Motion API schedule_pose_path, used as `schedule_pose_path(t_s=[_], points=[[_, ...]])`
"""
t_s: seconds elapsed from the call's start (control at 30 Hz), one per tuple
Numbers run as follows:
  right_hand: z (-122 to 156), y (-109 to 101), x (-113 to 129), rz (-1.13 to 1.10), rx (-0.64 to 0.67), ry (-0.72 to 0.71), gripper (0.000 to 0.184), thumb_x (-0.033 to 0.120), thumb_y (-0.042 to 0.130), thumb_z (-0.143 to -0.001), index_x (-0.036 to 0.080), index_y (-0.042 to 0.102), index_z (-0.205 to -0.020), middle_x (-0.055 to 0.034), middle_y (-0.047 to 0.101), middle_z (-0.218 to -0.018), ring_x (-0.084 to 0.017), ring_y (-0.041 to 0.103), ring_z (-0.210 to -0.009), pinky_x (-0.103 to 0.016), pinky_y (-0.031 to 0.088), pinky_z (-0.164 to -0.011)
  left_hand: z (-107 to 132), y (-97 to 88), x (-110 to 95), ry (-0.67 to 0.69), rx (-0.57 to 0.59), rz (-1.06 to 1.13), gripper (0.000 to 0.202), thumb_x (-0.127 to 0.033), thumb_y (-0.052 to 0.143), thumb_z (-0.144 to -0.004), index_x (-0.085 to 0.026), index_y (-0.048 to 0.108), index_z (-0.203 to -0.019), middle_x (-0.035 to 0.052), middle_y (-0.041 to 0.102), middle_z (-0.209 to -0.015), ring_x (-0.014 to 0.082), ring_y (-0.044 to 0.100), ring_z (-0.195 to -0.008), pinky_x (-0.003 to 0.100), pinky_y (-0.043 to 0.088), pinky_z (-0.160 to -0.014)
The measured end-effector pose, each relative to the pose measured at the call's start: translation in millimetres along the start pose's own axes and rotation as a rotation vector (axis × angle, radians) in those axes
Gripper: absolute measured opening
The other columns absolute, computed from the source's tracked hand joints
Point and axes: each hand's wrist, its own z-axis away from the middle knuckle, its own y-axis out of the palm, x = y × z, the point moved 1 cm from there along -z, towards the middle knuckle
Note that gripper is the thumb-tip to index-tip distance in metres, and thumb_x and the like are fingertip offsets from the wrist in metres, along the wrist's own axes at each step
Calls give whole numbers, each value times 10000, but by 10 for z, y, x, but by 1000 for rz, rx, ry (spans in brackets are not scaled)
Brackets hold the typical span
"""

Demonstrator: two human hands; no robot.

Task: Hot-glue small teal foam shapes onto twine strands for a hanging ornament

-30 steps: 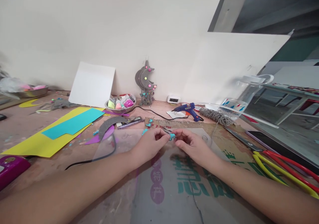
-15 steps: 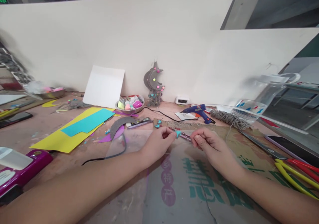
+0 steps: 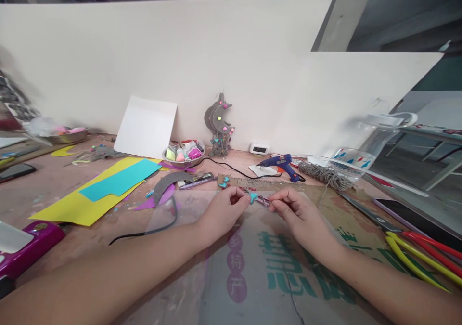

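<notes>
Between finger and thumb, my left hand (image 3: pixel 226 213) pinches a small turquoise clay piece (image 3: pixel 254 198) over the plastic-covered cardboard (image 3: pixel 249 262). My right hand (image 3: pixel 294 214) is closed in a pinch just to the right, on a thin grey cord (image 3: pixel 265 198) that runs to the turquoise piece. More small turquoise pieces (image 3: pixel 224 183) lie just beyond my left hand. A grey felt crescent (image 3: pixel 169 185) rests on purple paper to the left. Against the white board at the back is a grey moon ornament (image 3: pixel 219 120) with coloured dots and hanging strands.
A blue glue gun (image 3: pixel 279 163), a grey cord skein (image 3: pixel 325 175) and a clear jug (image 3: pixel 364 144) stand behind my right hand. Scissors (image 3: pixel 407 238) and a phone (image 3: pixel 418 219) lie at right. To the left are yellow paper (image 3: pixel 61 207), blue paper (image 3: pixel 119 180) and a bowl (image 3: pixel 183 157) of clay.
My right hand has moved closer to my left, and the cord between them bends less widely. The view has shifted slightly to the right.
</notes>
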Motion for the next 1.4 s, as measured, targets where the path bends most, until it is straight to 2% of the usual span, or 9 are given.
schedule_pose_path(t_s=[0.2,0.4,0.47,0.57,0.7,0.87,1.07,1.2,1.4], points=[[1,7,60,-85,-59,22,174,358,553,-822,193,508,-790,-9,545,-731,-142,506,-672,-263,394,-612,-15,-1,14,-6,-4,13,233,-387,488,-800,-164,527,-746,-28,485,-664,101,436,-595,218,338,-532],[31,-54,113,-16,18,-108,314,344,356,-929,185,524,-717,-12,495,-676,-134,455,-643,-269,361,-613,-6,0,-18,-5,-22,-17,246,-396,502,-793,-157,540,-748,-31,486,-645,96,433,-582,214,331,-528],[33,-51,121,-19,20,-135,326,336,370,-924,183,507,-671,-24,513,-714,-136,468,-666,-272,370,-628,-7,3,-13,-12,-13,-4,257,-413,499,-794,-163,527,-743,-35,475,-628,94,426,-559,212,327,-504],[26,-31,140,-55,-64,-134,145,310,487,-869,194,570,-841,-32,533,-800,-141,494,-694,-275,393,-633,-7,3,-11,-14,1,-12,257,-414,488,-804,-167,519,-743,-39,460,-623,88,410,-533,209,319,-479],[20,13,134,-100,-25,11,311,306,490,-861,225,514,-1161,-5,540,-693,-141,493,-604,-268,395,-554,4,2,-16,7,19,-43,232,-382,482,-813,-166,521,-741,-38,461,-636,84,407,-543,206,321,-489],[20,52,88,-204,107,52,361,353,480,-869,249,471,-1215,-57,613,-1013,-91,452,-530,-253,405,-500,20,4,-22,31,31,-59,214,-355,479,-818,-168,512,-720,-40,470,-637,90,423,-572,210,332,-526],[21,93,48,-220,220,105,346,381,464,-879,202,510,-1172,23,499,-620,-109,434,-528,-241,364,-490,35,-2,-49,49,34,-108,214,-348,471,-824,-168,523,-722,-35,489,-657,100,439,-603,224,343,-556],[19,113,43,-306,272,136,376,393,503,-858,170,515,-1161,48,433,-579,-97,401,-529,-228,324,-486,53,-5,-74,65,27,-121,210,-339,478,-822,-164,529,-717,-29,507,-668,106,454,-624,233,352,-582],[2,82,88,-296,232,223,346,459,487,-848,173,580,-1018,69,350,-529,-73,294,-457,-217,229,-425,61,6,-89,72,34,-133,201,-333,478,-826,-164,549,-742,-21,551,-705,115,489,-659,242,374,-619]])
